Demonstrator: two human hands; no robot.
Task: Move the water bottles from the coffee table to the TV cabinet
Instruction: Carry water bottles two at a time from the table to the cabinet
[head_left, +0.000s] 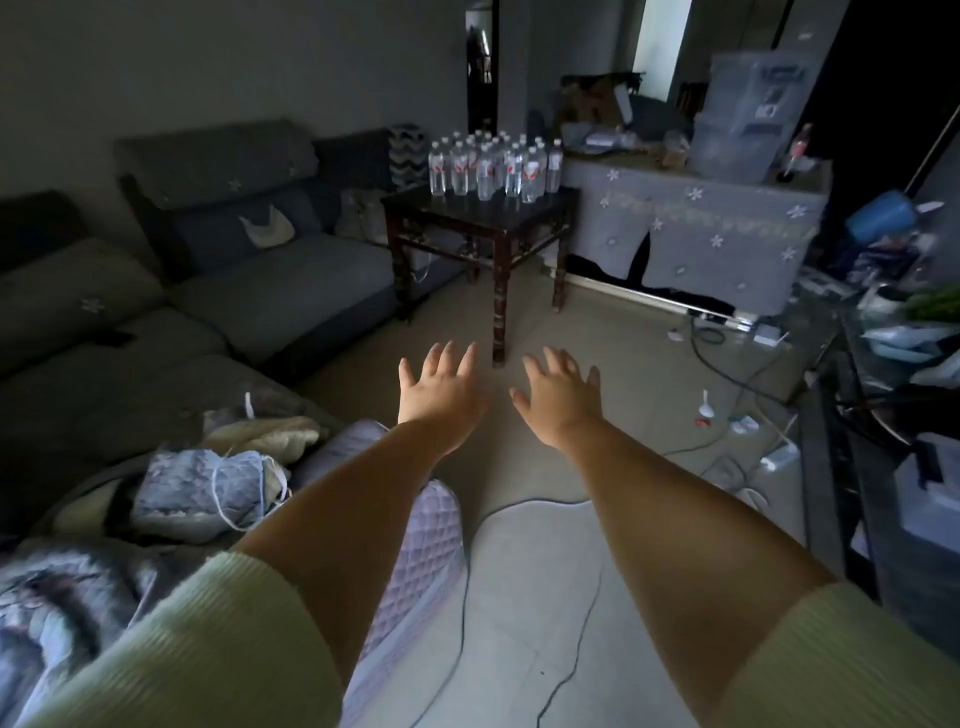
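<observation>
Both hands, left hand (439, 387) and right hand (558, 397), reach out empty with fingers spread, well short of the water bottles (493, 166).

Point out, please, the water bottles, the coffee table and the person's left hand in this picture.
water bottles (491, 166): head view, on a label in the middle of the cluster.
coffee table (511, 218): head view, on its bare top near the front edge.
left hand (441, 389): head view, on its back.

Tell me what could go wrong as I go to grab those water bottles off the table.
The water bottles stand packed close together on the small dark table, so grabbing one may topple its neighbours. Loose cables trail across the floor near the cloth-covered cabinet, a likely trip hazard. Both hands are empty; overloading them could mean drops.
</observation>
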